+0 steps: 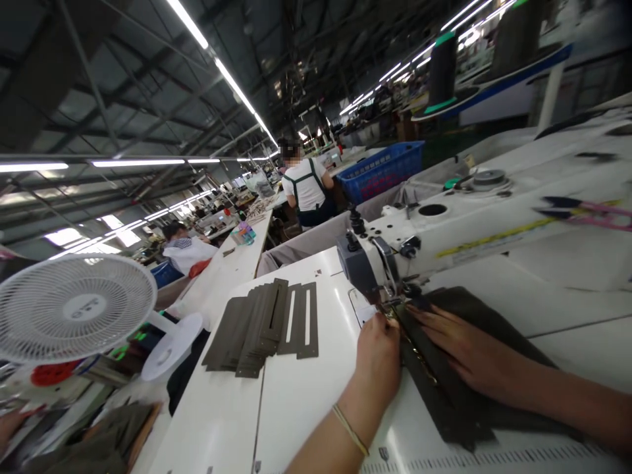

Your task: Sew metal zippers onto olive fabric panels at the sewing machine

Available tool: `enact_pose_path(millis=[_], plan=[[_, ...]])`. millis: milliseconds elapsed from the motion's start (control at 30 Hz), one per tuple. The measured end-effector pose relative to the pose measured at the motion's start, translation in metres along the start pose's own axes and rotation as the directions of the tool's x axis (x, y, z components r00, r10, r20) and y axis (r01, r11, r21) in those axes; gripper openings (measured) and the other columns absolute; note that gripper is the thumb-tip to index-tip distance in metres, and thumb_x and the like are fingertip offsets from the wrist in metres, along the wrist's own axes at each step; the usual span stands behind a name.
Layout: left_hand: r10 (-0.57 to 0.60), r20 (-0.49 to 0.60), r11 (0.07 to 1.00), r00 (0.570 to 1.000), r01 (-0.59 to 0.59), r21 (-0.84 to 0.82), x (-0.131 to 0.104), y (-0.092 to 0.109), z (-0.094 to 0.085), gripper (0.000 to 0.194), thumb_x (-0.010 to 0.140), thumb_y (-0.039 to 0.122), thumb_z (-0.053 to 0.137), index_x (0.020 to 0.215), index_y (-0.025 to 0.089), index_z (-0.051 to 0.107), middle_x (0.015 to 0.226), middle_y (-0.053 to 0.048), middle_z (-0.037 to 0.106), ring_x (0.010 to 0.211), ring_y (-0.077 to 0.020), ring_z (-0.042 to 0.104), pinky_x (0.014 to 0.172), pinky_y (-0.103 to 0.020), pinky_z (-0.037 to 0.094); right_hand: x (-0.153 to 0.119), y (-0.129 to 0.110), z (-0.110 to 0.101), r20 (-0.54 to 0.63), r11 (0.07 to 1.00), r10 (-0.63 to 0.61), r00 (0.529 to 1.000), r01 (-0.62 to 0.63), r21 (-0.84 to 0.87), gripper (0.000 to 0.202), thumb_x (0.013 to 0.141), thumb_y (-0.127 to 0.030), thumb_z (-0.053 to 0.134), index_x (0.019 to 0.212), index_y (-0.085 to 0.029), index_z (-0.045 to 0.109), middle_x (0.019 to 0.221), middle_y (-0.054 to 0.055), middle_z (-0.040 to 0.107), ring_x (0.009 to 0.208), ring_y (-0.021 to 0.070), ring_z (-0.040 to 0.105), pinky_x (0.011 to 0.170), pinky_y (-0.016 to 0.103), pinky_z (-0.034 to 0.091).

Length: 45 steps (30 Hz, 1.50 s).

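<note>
Dark olive fabric (464, 306) lies under the head of a white sewing machine (368, 263). A gold-toothed zipper (419, 359) runs along a slit in this fabric, towards the presser foot. My left hand (378, 359) is closed, its fingertips pinching the zipper close to the needle area; the exact grip is partly hidden. My right hand (461, 349) lies flat on the fabric to the right of the zipper, fingers stretched forward. Left of the machine, a fanned stack of olive fabric pieces (247, 326) rests on the table, some with long slots.
A white fan (81, 306) stands at the left. Pink-handled scissors (587, 212) and a yellow tape measure (494, 237) lie on the machine arm. Thread cones (441, 72) stand at upper right. Beyond are a blue crate (382, 174) and a seated person (306, 184).
</note>
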<state>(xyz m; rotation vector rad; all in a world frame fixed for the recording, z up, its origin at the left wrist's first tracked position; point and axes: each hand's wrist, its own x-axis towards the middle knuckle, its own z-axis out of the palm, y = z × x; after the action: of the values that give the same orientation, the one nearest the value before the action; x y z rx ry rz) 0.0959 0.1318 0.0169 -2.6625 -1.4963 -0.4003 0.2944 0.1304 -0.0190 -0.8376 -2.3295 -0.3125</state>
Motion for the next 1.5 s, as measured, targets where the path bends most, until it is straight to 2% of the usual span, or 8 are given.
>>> enact_pose_path(millis=[200,367,467,633,767,1000,1200,1500], plan=[[-0.032,-0.024,0.981,0.999,0.027,-0.190,-0.001,-0.009,0.000,0.021,0.089,0.010,0.051,0.105,0.016,0.064,0.104,-0.009,0.060,0.089,-0.0211,0.063,0.082,-0.035,0.057,-0.033,-0.056,-0.029,-0.183,0.995,-0.098,0.978,0.091,-0.047,0.023,0.087,-0.014,0.047,0.095,-0.020,0.068,0.101,0.008,0.071,0.093,0.0206,0.066,0.088,0.035,0.052],[0.002,-0.041,0.945,0.999,-0.015,-0.327,-0.007,-0.018,-0.011,0.030,0.084,0.008,0.057,0.111,0.018,0.067,0.112,-0.006,0.064,0.102,-0.0167,0.065,0.093,-0.028,0.054,-0.031,-0.080,-0.018,-0.160,0.964,-0.186,0.970,0.149,-0.219,0.037,0.082,0.001,0.039,0.101,-0.016,0.066,0.100,0.010,0.072,0.097,0.0217,0.065,0.086,0.037,0.052],[0.002,-0.053,0.948,0.999,-0.019,-0.317,-0.013,-0.015,-0.013,0.037,0.081,0.001,0.055,0.113,0.017,0.066,0.117,-0.007,0.066,0.108,-0.0168,0.064,0.098,-0.029,0.052,-0.026,-0.082,-0.014,-0.220,0.959,-0.172,0.960,0.113,-0.260,0.038,0.080,0.003,0.036,0.101,-0.010,0.066,0.098,0.013,0.072,0.093,0.0235,0.065,0.082,0.039,0.053],[0.002,-0.085,0.973,0.996,-0.021,-0.230,-0.019,-0.001,-0.009,0.036,0.079,0.003,0.055,0.110,0.017,0.065,0.119,-0.008,0.068,0.110,-0.0210,0.064,0.098,-0.038,0.053,-0.024,-0.083,-0.017,-0.075,0.956,-0.183,0.980,0.160,-0.247,0.033,0.078,0.003,0.047,0.094,-0.013,0.070,0.085,0.009,0.071,0.083,0.0213,0.065,0.081,0.035,0.054],[0.055,-0.084,0.989,0.995,-0.066,-0.132,-0.025,0.007,-0.006,0.030,0.081,0.005,0.056,0.108,0.016,0.066,0.119,-0.010,0.068,0.111,-0.0217,0.064,0.103,-0.043,0.049,-0.030,-0.082,-0.017,-0.068,0.974,-0.126,0.990,0.111,-0.196,0.035,0.080,0.002,0.045,0.099,-0.014,0.070,0.085,0.009,0.070,0.083,0.0196,0.066,0.079,0.031,0.055],[0.125,-0.072,0.992,0.990,-0.127,-0.024,-0.033,0.013,-0.004,0.026,0.086,0.006,0.054,0.109,0.011,0.062,0.123,-0.015,0.065,0.115,-0.0242,0.061,0.107,-0.046,0.045,-0.029,-0.083,-0.020,-0.120,0.962,-0.176,0.977,0.145,-0.231,0.036,0.077,0.006,0.042,0.092,-0.012,0.070,0.082,0.009,0.070,0.081,0.0210,0.065,0.076,0.031,0.054],[0.140,-0.051,0.990,0.989,-0.140,0.011,-0.026,0.010,-0.004,0.024,0.088,0.007,0.051,0.109,0.008,0.061,0.122,-0.016,0.064,0.115,-0.0245,0.060,0.108,-0.044,0.044,-0.025,-0.090,-0.014,-0.228,0.987,-0.030,0.973,-0.007,-0.158,0.040,0.079,0.008,0.036,0.083,-0.012,0.071,0.077,0.010,0.069,0.078,0.0213,0.063,0.078,0.035,0.053],[0.181,-0.056,0.983,0.982,-0.179,0.047,-0.017,0.003,-0.004,0.022,0.089,0.010,0.053,0.109,0.009,0.062,0.118,-0.015,0.067,0.109,-0.0242,0.064,0.106,-0.045,0.046,-0.012,-0.079,-0.015,-0.249,0.997,-0.011,0.968,-0.009,-0.078,0.040,0.083,0.005,0.035,0.082,-0.013,0.070,0.075,0.009,0.068,0.079,0.0197,0.062,0.077,0.032,0.053]])
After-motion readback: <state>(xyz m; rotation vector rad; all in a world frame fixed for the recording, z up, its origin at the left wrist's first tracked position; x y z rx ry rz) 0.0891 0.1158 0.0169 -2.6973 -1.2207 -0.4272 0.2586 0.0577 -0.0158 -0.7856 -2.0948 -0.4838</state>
